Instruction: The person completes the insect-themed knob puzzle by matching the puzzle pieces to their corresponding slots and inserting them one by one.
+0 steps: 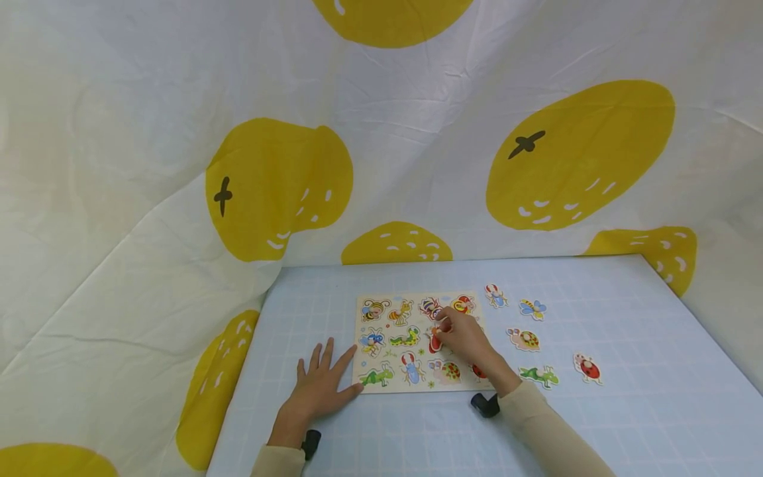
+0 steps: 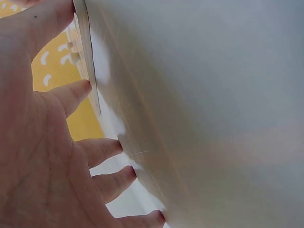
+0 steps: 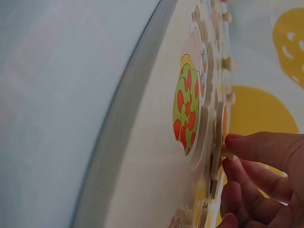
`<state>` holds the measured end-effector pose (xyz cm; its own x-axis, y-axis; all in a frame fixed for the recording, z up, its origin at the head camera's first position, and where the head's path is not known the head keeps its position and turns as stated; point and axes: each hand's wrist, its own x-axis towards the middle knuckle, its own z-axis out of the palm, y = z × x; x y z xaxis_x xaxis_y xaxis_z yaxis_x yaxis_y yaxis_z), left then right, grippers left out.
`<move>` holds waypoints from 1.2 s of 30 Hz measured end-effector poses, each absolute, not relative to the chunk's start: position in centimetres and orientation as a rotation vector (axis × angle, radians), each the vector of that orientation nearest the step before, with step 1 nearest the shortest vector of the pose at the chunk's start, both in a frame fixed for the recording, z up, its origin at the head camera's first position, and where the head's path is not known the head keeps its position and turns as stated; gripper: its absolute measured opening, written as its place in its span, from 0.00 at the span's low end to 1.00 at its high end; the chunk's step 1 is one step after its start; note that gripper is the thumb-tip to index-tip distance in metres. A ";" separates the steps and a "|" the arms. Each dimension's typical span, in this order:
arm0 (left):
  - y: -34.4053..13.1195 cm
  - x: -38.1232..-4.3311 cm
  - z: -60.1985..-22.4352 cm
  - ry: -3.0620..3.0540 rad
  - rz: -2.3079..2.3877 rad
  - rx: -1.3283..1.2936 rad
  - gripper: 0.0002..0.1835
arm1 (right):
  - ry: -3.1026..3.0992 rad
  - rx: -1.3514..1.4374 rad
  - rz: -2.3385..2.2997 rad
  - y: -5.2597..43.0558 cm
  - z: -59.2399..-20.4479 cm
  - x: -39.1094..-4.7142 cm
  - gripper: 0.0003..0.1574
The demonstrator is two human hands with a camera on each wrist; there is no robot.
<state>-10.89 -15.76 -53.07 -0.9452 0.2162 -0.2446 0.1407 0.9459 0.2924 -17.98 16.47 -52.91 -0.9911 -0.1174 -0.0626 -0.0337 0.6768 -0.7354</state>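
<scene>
The insect puzzle board (image 1: 360,318) lies flat, with several printed bugs in rows. My right hand (image 1: 467,338) is over its right half and pinches a red bug puzzle piece (image 1: 434,342). In the right wrist view, thumb and fingertips hold the small knob (image 3: 229,154) on that piece (image 3: 218,142), which is close to the board face; whether it is fully seated I cannot tell. My left hand (image 1: 322,384) lies with fingers spread on the table, its thumb and index fingertips touching the board's left edge (image 2: 86,47).
Right of the board lie loose pieces: a stag beetle (image 1: 495,296), a blue-winged bee (image 1: 532,309), a snail (image 1: 524,340), a green grasshopper (image 1: 539,376) and a ladybug (image 1: 588,368). A white cloth with yellow fruit prints (image 1: 405,152) hangs behind the pale blue checked tabletop (image 1: 656,411).
</scene>
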 end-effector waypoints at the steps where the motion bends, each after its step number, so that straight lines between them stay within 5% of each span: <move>1: -15.7 -10.9 -53.1 2.825 0.395 0.264 0.43 | 2.775 -0.126 -1.219 16.4 -52.9 -18.0 0.18; 36: -15.8 -11.1 -53.5 2.830 0.377 0.258 0.44 | 2.785 -0.168 -1.143 16.1 -52.9 -17.7 0.16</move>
